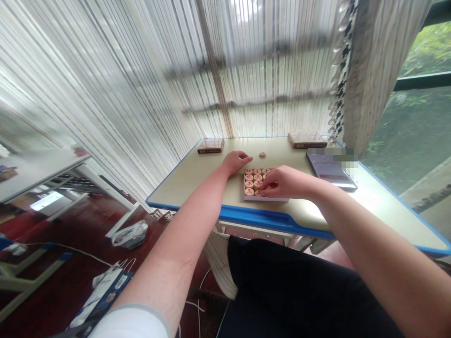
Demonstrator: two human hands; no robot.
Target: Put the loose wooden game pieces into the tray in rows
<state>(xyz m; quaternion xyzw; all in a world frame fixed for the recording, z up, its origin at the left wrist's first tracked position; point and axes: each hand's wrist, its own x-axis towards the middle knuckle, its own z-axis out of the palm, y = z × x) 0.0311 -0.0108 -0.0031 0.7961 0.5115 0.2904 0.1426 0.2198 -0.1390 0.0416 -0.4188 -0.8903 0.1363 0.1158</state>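
Note:
A small white tray (246, 196) of round wooden chess pieces (252, 179) with red marks sits near the front of a beige desk (197, 174) with a blue rim. My right hand (286, 183) rests over the tray's right side, fingers curled and pinching at a piece in it. My left hand (236, 162) lies on the desk just left of and behind the tray, fingers curled with the tips pressed together; whether they hold a piece is hidden. One loose wooden piece (262, 154) lies on the desk behind the tray.
Two wooden boxes stand at the desk's back, one left (210, 145), one right (307, 139). A dark tablet (330, 170) lies right of the tray. Striped curtains (176, 70) hang behind. Another table (38, 171), bags (129, 234) and cables lie on the dark red floor at left.

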